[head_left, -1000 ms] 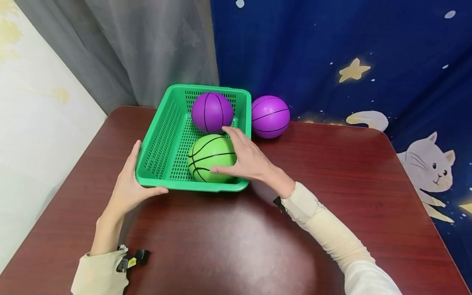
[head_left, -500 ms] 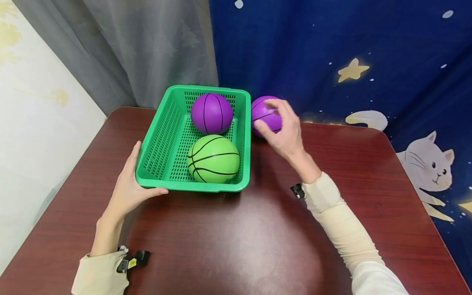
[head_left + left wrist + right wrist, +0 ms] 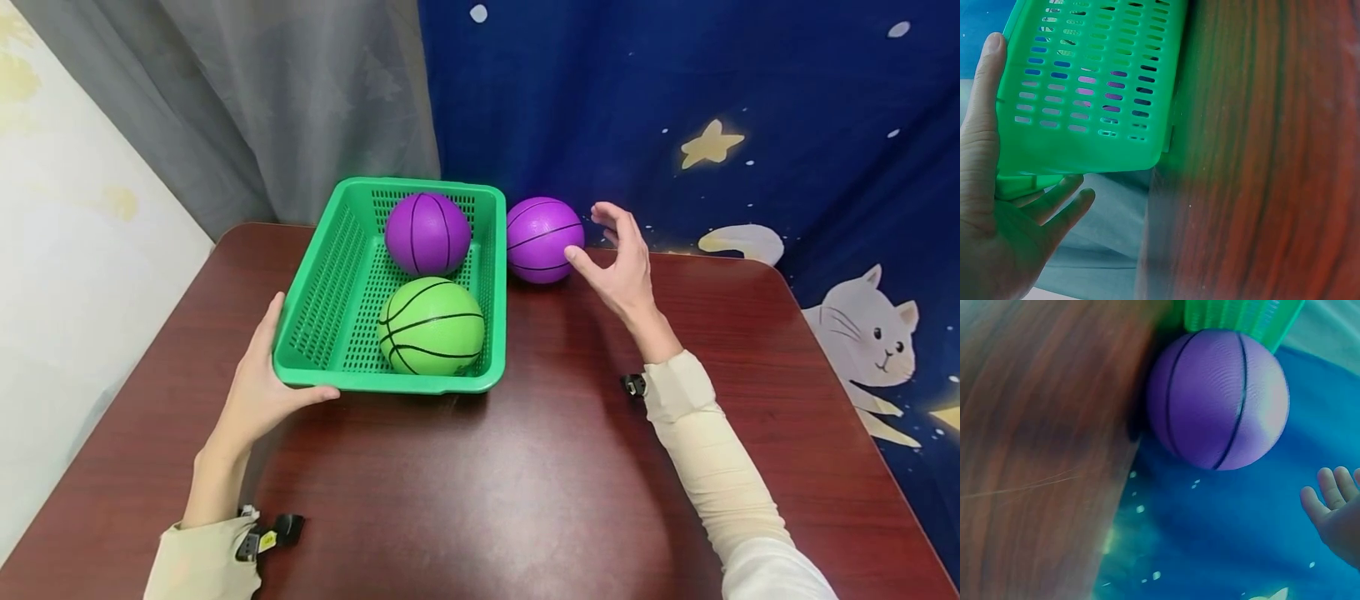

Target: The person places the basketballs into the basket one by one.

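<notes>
A green plastic basket [image 3: 397,382] with slotted walls stands on the table. Inside it, a green toy basketball [image 3: 432,327] lies at the near right and a purple one [image 3: 428,235] behind it. Outside, close against the basket's right wall, is another purple toy basketball [image 3: 545,241]. My left hand [image 3: 256,392] rests around the basket's near left corner, thumb along the front and fingers straight along the side; the left wrist view shows those fingers [image 3: 1063,209] extended. To the right of the outer purple ball, my right hand [image 3: 624,271] is spread, apart from it and holding nothing.
The reddish-brown wooden table [image 3: 465,483] ends just behind the basket and outer ball. A grey curtain [image 3: 315,100] and a blue curtain [image 3: 570,100] with stars and a cat hang behind it. A pale wall [image 3: 67,250] stands at the left.
My right hand has left the green ball in the basket, moved right over the outer purple ball and now stands at its right side. The left hand has stayed at the basket corner.
</notes>
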`<action>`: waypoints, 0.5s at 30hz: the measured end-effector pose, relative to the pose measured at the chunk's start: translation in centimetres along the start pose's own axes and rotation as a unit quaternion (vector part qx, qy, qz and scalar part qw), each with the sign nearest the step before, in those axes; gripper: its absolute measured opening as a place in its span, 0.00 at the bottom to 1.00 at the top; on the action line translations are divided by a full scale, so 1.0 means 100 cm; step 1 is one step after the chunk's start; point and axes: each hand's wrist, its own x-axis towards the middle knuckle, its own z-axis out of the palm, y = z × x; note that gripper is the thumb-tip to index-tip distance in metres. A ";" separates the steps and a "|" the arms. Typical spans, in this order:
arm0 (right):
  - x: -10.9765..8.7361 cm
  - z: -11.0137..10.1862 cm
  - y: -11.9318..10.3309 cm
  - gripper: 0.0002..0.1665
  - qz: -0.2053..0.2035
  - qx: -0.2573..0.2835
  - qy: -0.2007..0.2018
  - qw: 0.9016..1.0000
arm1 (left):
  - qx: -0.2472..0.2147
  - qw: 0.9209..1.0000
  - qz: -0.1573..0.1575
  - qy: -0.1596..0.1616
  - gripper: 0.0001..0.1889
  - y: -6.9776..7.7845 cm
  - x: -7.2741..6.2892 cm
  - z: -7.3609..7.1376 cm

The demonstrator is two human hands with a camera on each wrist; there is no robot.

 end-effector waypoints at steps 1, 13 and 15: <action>0.000 0.000 0.008 0.39 0.004 -0.011 -0.004 1.000 | -0.001 1.000 0.001 0.000 0.66 0.000 0.000 0.000; 0.000 0.005 0.029 0.48 0.066 -0.081 -0.050 0.993 | -0.002 1.000 -0.005 0.002 0.66 0.000 -0.001 0.001; 0.001 0.007 0.032 0.50 0.083 -0.095 -0.061 0.990 | -0.002 1.000 -0.004 0.002 0.66 0.000 -0.001 0.001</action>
